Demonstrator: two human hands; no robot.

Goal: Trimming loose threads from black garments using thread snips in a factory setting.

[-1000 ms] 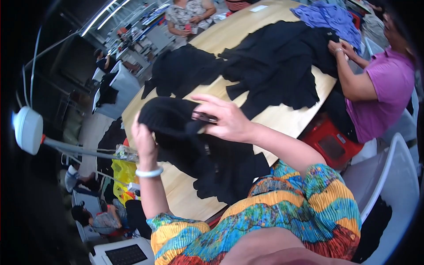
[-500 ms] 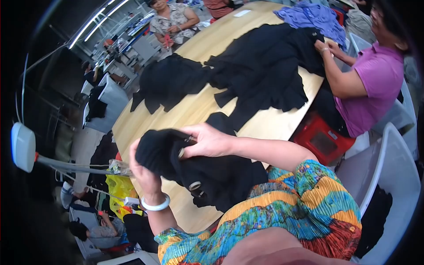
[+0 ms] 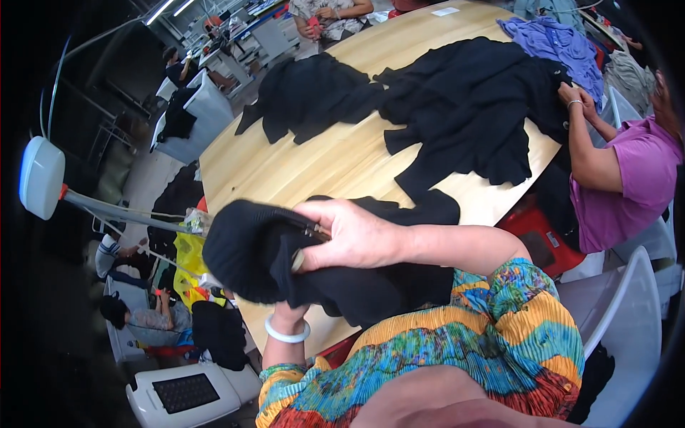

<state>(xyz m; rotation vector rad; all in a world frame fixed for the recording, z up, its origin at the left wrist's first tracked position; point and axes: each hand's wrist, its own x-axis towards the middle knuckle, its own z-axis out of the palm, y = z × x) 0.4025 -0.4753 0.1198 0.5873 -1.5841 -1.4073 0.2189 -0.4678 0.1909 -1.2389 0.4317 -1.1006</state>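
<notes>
A black ribbed knit garment (image 3: 239, 246) is bunched up in front of me, and its lower folds hang over the near table edge against my lap. My right hand (image 3: 357, 239) pinches a folded edge of it between thumb and fingers. Small shiny round pieces, perhaps buttons, show beside the thumb and fingertips, too small to make out surely. My left hand (image 3: 289, 311) reaches up under the garment from below. Cloth covers its fingers, leaving the wrist with a pale bangle (image 3: 287, 330) in sight.
More black garments (image 3: 464, 107) lie across the wooden table (image 3: 314, 171), with purple cloth (image 3: 553, 46) at the far right. At the right a co-worker in a purple shirt (image 3: 631, 171) handles black cloth. White bins (image 3: 628, 321) stand at my right; a lamp (image 3: 41, 178) is at the left.
The garment has been turned and lifted a little, its ribbed part now swung over my left hand, whose fingers have gone out of sight. My right hand keeps its pinch. The view has shifted.
</notes>
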